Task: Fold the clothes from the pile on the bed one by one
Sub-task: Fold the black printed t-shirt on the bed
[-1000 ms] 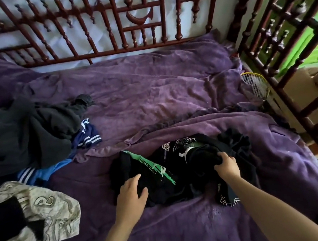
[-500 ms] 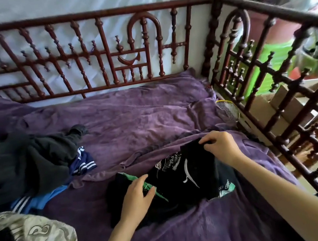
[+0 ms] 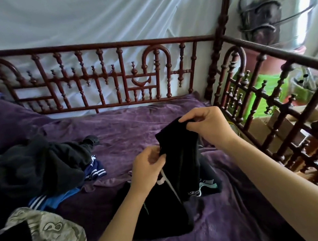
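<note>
A black garment (image 3: 181, 170) with white and teal print hangs from both hands above the purple bedspread (image 3: 127, 128), its lower part still lying on the bed. My left hand (image 3: 148, 166) pinches its left edge. My right hand (image 3: 207, 126) grips the top edge, higher and farther right. The pile of clothes lies at the left: a dark grey-black garment (image 3: 33, 169) on top, a navy striped piece (image 3: 95, 169), a blue striped piece (image 3: 49, 199), and a beige patterned cloth (image 3: 54, 235) nearest me.
A dark red wooden bed rail (image 3: 108, 76) runs along the far side, and another rail (image 3: 287, 115) closes the right side. White cloth hangs behind the far rail. Cardboard boxes (image 3: 288, 123) and green items sit beyond the right rail.
Both hands have lifted the black garment off the bed; the right hand rose with the top edge, the left hand moved from pressing the cloth to pinching its side. The view tilted upward.
</note>
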### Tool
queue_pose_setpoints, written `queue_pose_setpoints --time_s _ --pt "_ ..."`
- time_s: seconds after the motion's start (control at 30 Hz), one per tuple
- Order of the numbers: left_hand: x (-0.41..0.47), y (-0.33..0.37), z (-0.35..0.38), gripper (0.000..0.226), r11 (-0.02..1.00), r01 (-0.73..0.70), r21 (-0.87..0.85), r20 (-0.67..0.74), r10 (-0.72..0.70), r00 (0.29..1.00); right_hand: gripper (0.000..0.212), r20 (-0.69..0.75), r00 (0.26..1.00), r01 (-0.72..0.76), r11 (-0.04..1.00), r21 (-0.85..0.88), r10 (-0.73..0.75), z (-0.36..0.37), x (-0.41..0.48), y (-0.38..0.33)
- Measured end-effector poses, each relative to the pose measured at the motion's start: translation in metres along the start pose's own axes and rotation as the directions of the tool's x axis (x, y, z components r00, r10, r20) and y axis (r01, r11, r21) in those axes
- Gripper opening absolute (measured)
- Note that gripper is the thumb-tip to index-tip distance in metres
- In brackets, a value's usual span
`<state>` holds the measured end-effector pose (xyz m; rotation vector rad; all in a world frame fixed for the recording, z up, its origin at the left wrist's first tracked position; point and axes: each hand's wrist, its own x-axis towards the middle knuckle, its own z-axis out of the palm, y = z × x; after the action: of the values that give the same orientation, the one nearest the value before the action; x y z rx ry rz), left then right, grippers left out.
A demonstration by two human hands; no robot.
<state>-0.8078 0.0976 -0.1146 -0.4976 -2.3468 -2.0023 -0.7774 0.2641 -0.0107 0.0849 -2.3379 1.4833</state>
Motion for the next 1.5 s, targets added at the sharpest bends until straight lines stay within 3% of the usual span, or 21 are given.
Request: queue_pose_setpoints --time_s 0.2,0.37,0.43,0.53,0.6,0.73,0.87,0.97,1.03,1.13,1.23,1.3,1.37,1.43,1.5 --pt "0.003 0.029 -0.022 0.016 0.994 -0.042 -0.099 -0.097 0.033 0.995 0.042 -0.113 0.987 -0.097 0.986 0.134 0.112 -0.009 -0.003 0.006" --pt "0.014 0.06 -0.032 0.027 0.991 -0.131 0.017 0.03 0.13 0.991 0.052 -0.162 0.984 -0.039 0.979 0.198 0.072 -0.028 0.007 -0.02" --pt "0.01 0.056 -0.027 0.032 0.973 -0.128 0.191 0.103 0.109 0.989 0.051 -0.181 0.983 0.008 0.984 0.18 0.025 -0.034 0.012 -0.036" --pt "-0.004 0.028 -0.016 0.052 0.809 -0.145 0.57 0.085 0.118 0.989 0.043 -0.23 0.973 0.061 0.984 0.169 -0.021 -0.043 0.017 -0.057" --pt "-0.012 0.006 -0.017 0.051 0.709 -0.057 0.703 0.038 0.043 0.998 0.035 -0.257 0.965 0.088 0.983 0.164 -0.044 -0.05 0.019 -0.068" --pt "-0.019 -0.019 -0.024 0.036 0.786 0.131 0.604 -0.068 -0.113 0.991 0.032 -0.263 0.963 0.102 0.982 0.156 -0.059 -0.061 0.021 -0.079" --pt "-0.016 -0.018 -0.029 0.026 0.68 0.174 0.712 -0.178 -0.065 0.982 0.031 -0.285 0.958 0.066 0.988 0.136 -0.025 -0.068 0.017 -0.073" --pt "-0.012 -0.011 -0.04 0.018 0.529 0.189 0.827 -0.224 0.004 0.974 0.03 -0.322 0.946 0.008 0.989 0.148 0.041 -0.079 0.014 -0.062" --pt "-0.007 -0.005 -0.05 0.017 0.514 0.178 0.839 -0.239 0.053 0.97 0.03 -0.341 0.937 -0.025 0.99 0.139 0.071 -0.085 0.011 -0.053" --pt "0.005 0.009 -0.063 0.014 0.582 0.159 0.797 -0.243 0.068 0.968 0.029 -0.362 0.922 -0.089 0.986 0.144 0.136 -0.087 0.004 -0.039" --pt "0.014 0.02 -0.071 0.009 0.734 0.108 0.671 -0.225 0.063 0.972 0.029 -0.368 0.907 -0.141 0.971 0.192 0.205 -0.082 -0.001 -0.028" --pt "0.012 0.026 -0.068 0.02 0.822 0.032 0.568 -0.218 0.113 0.969 0.029 -0.357 0.904 -0.176 0.966 0.188 0.234 -0.071 -0.004 -0.02" --pt "0.004 0.032 -0.057 0.016 0.88 -0.046 0.472 -0.184 0.15 0.971 0.029 -0.324 0.912 -0.211 0.966 0.151 0.25 -0.054 -0.006 -0.012" --pt "-0.006 0.036 -0.039 0.007 0.965 0.052 0.257 -0.066 -0.036 0.997 0.024 -0.273 0.925 -0.244 0.965 0.1 0.263 -0.03 -0.008 -0.005" --pt "-0.017 0.036 -0.019 0.021 0.939 0.344 -0.02 0.095 -0.34 0.935 0.027 -0.194 0.948 -0.248 0.967 0.054 0.253 -0.002 -0.015 0.002"
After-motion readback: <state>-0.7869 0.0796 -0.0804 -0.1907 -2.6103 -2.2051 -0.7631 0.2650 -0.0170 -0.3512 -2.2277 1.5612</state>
